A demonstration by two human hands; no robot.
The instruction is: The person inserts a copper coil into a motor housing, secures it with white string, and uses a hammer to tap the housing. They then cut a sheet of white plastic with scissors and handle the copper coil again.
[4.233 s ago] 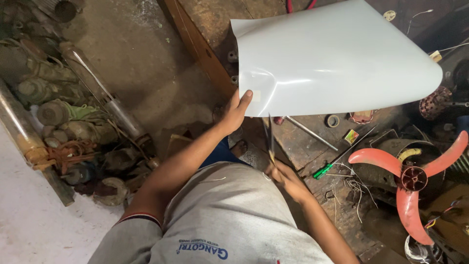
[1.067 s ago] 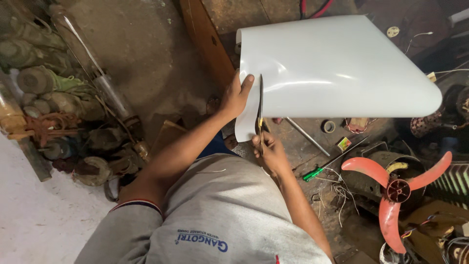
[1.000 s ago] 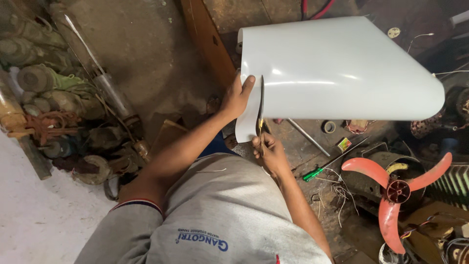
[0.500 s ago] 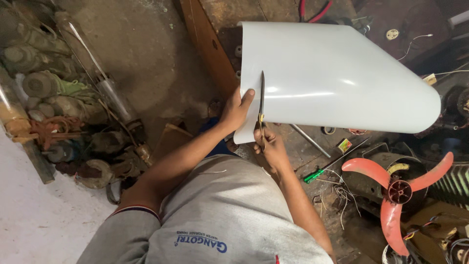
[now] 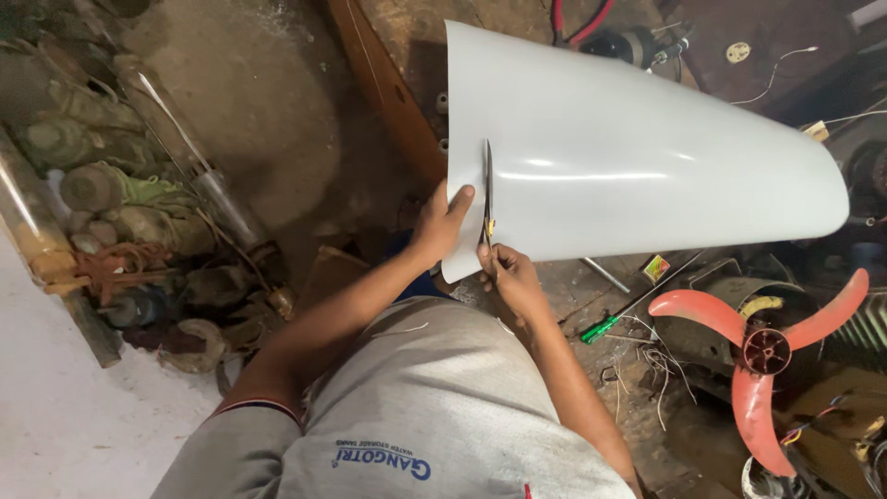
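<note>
White curved sheet [image 5: 637, 157] raised over cluttered floor, tilted higher than half second before. Left hand [image 5: 442, 222] clenched on near edge. Right hand [image 5: 506, 273] gripped scissors [image 5: 486, 189], blades pushed further up into sheet.

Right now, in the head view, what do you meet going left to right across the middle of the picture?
Pile of old motor parts → left hand → scissors in the right hand → white sheet → green screwdriver → red fan blade.
</note>
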